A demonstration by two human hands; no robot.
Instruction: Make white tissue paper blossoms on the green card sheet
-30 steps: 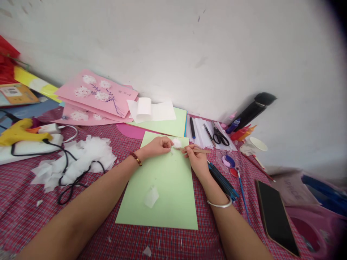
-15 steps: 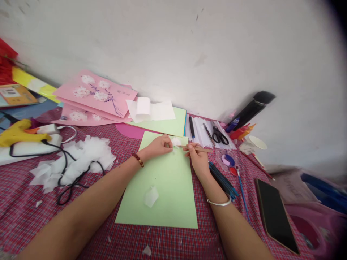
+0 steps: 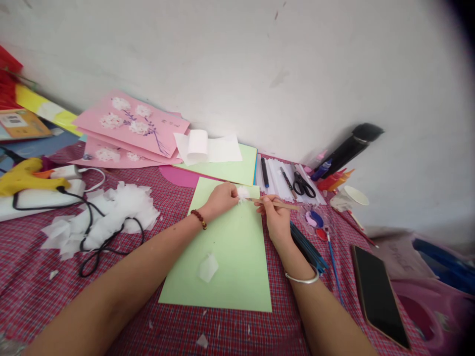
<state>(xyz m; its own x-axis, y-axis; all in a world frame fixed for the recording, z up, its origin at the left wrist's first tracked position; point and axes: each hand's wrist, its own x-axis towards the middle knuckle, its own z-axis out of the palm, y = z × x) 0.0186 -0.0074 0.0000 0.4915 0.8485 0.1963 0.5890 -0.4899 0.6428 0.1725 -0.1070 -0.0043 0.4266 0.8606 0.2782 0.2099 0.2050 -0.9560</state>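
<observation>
A light green sheet of paper (image 3: 230,247) lies on the table, with a small white tissue tuft (image 3: 243,192) near its far edge. My left hand (image 3: 223,199) rests on the sheet with its fingertips pinched at the tuft's left side; what they hold, if anything, is too small to make out. In my right hand (image 3: 274,217) is a slim wooden-coloured stick (image 3: 284,204), its tip at the lower edge of the tuft. A loose piece of white tissue (image 3: 208,268) lies lower on the sheet.
Left are a heap of tissue pieces (image 3: 128,205), a black cord (image 3: 89,222) and a yellow glue gun (image 3: 22,180). Pink cards (image 3: 129,123) and a tissue roll (image 3: 198,144) lie behind. Right are scissors (image 3: 303,185), a paint palette (image 3: 313,220), a blue brush (image 3: 334,267) and a phone (image 3: 380,296).
My left fingertips have come closer to the tuft and now meet its side. My right hand has shifted slightly right with the stick. The whole view has moved a little.
</observation>
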